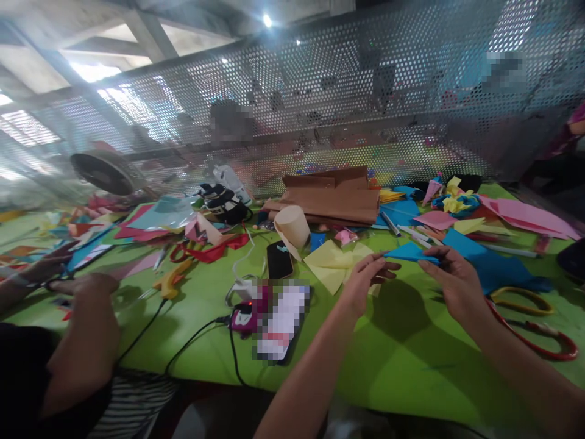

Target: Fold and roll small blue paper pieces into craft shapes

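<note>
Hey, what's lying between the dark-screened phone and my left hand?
In the head view, pale yellow paper lies between the dark-screened phone and your left hand, with a little green table showing.

Your left hand (365, 280) and right hand (452, 280) hold a small folded piece of bright blue paper (410, 250) above the lime-green surface (393, 378). Pale yellow paper sheets (329, 265) lie just beyond your left hand; a larger blue paper sheet (496, 262) lies behind your right. Farther back stand a cream-coloured roll (295, 227) and folded brown paper (329, 204).
</note>
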`<state>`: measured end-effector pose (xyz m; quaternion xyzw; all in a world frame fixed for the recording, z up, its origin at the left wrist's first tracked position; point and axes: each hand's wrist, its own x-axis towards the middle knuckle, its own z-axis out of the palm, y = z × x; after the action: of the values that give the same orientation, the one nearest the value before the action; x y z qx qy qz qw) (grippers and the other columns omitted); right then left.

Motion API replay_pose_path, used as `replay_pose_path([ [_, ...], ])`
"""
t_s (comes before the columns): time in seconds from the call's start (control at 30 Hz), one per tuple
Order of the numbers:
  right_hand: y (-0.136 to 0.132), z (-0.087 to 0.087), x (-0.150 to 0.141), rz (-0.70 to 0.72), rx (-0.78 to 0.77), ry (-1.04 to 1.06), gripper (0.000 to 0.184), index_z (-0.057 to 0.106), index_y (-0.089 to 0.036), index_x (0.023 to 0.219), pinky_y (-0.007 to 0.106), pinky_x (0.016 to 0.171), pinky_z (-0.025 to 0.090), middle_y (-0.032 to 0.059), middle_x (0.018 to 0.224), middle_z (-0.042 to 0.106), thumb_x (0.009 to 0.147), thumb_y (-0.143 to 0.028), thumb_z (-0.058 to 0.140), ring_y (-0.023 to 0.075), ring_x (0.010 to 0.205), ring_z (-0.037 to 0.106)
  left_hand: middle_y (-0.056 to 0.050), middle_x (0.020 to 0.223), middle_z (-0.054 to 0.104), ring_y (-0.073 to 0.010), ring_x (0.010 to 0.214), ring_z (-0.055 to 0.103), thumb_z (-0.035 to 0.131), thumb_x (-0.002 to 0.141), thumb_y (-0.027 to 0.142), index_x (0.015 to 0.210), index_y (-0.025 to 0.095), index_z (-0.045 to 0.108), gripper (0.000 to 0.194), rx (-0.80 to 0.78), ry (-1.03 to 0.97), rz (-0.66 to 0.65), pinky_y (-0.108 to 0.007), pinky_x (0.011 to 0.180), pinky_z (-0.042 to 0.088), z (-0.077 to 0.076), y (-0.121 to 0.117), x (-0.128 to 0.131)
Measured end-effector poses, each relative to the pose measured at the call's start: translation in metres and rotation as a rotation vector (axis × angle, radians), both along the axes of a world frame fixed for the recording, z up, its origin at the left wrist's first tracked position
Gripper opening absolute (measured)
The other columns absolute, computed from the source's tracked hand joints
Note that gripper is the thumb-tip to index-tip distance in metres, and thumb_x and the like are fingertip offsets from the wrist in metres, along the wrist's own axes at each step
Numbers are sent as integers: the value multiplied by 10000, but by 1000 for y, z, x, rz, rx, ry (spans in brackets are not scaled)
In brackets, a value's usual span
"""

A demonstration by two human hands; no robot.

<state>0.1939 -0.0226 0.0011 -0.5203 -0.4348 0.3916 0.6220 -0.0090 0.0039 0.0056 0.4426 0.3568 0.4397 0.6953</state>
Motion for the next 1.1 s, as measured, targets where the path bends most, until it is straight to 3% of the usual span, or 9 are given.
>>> replay_pose_path([
  [0.1, -2, -4, -1, 34, 30, -55, 363, 670, -260, 967, 311, 710, 509, 26, 991, 704, 737, -451, 875, 202, 868, 639, -120, 1107, 788, -171, 859, 706, 737, 859, 500, 1234, 169, 663, 505, -48, -36, 45, -306, 811, 506, -1, 0, 1],
  [0.2, -4, -8, -2, 72, 62, -147, 346, 666, -264, 1005, 362, 813, 523, 40, 1030, 711, 770, -432, 857, 237, 962, 652, -123, 1051, 791, -169, 814, 695, 774, 813, 553, 1103, 156, 680, 501, -98, -42, 9, -298, 781, 499, -2, -2, 4],
  [0.37, -8, -11, -9, 148, 153, -425, 287, 700, -270, 1065, 421, 847, 539, 59, 1053, 723, 823, -380, 808, 264, 964, 656, -74, 890, 756, -129, 730, 634, 823, 742, 553, 842, 152, 672, 439, -76, -20, 29, -274, 744, 480, -5, -3, 8],
  [0.47, -11, -8, -11, 181, 176, -527, 265, 718, -279, 1097, 427, 879, 542, 57, 1077, 733, 842, -323, 776, 263, 974, 663, -53, 813, 729, -121, 708, 615, 794, 770, 520, 805, 155, 659, 391, -52, 8, 78, -271, 740, 471, -7, -1, 8],
  [0.6, -12, -5, -7, 252, 143, -351, 442, 628, -322, 1286, 415, 914, 543, 62, 1222, 690, 861, -334, 749, 259, 1056, 659, -36, 769, 703, -129, 716, 617, 751, 813, 433, 811, 153, 664, 293, 79, 62, 140, -280, 762, 483, -10, 3, 10],
  [0.7, -10, -4, -3, 242, 65, -189, 494, 589, -328, 1324, 383, 866, 545, 62, 1165, 688, 868, -413, 757, 250, 1043, 656, -36, 811, 702, -150, 767, 630, 727, 838, 388, 860, 156, 676, 239, 211, 114, 110, -299, 792, 496, -14, 4, 12],
  [0.8, -7, -4, -2, 213, -20, -134, 402, 667, -287, 1169, 353, 811, 531, 53, 1037, 709, 834, -469, 797, 239, 968, 658, -37, 822, 700, -154, 763, 615, 689, 866, 356, 876, 154, 685, 202, 303, 239, 68, -291, 756, 479, -17, 2, 13],
  [0.93, -6, -6, -1, 149, -74, -152, 325, 709, -255, 928, 298, 642, 451, 8, 831, 676, 782, -517, 833, 173, 726, 578, -20, 764, 665, -133, 701, 562, 686, 868, 347, 829, 154, 684, 196, 353, 370, 49, -264, 674, 426, -12, -2, 11],
  [1.1, -5, -10, 3, 124, -72, -204, 327, 727, -272, 923, 296, 583, 402, 5, 785, 656, 766, -537, 837, 170, 680, 535, 10, 747, 614, -104, 668, 517, 758, 823, 387, 923, 163, 697, 253, 268, 258, 106, -238, 633, 392, -5, 0, 7],
])
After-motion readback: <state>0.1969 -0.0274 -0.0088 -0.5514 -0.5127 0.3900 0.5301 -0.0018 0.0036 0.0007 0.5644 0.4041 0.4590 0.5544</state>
